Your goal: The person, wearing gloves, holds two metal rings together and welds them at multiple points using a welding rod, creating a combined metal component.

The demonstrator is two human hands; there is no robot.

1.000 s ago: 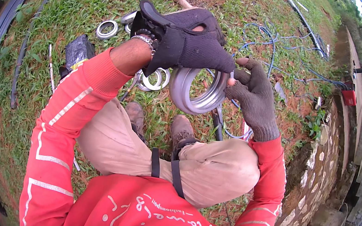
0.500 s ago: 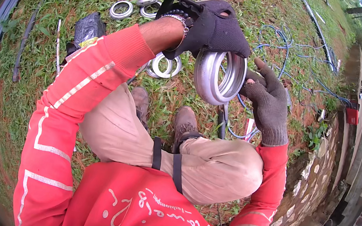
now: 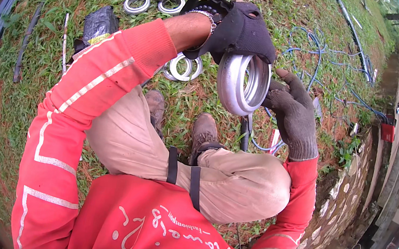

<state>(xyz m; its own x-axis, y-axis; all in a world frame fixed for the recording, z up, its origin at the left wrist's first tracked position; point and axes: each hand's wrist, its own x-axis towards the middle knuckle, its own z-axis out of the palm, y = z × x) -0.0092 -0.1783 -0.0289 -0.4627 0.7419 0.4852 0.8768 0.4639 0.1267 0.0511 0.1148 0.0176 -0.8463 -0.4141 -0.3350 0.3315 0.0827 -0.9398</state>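
My left hand (image 3: 247,31), in a black glove with bead and chain bracelets at the wrist, grips a shiny metal ring (image 3: 230,84) from above. The ring is thick and stepped, tilted so its opening faces right. Beside its right rim is my right hand (image 3: 295,105), in a grey-green knitted glove. Its fingers are apart and point at the ring; some tips are hidden at the rim, so contact is unclear. Below the ring, a dark rod (image 3: 245,131) shows between my boot and the right knee.
More metal rings (image 3: 137,4) lie on the grass, with another group (image 3: 183,68) beyond my boots. A black plastic-wrapped bundle (image 3: 101,25) is at left, near long dark pipes (image 3: 8,8). Blue hose (image 3: 318,54) coils at right, by a stone wall (image 3: 330,216) and red box (image 3: 387,132).
The ring and my left hand have shifted very slightly, the ring turning a little. My right hand has drawn slightly lower, its lower fingertips now more hidden by the rim.
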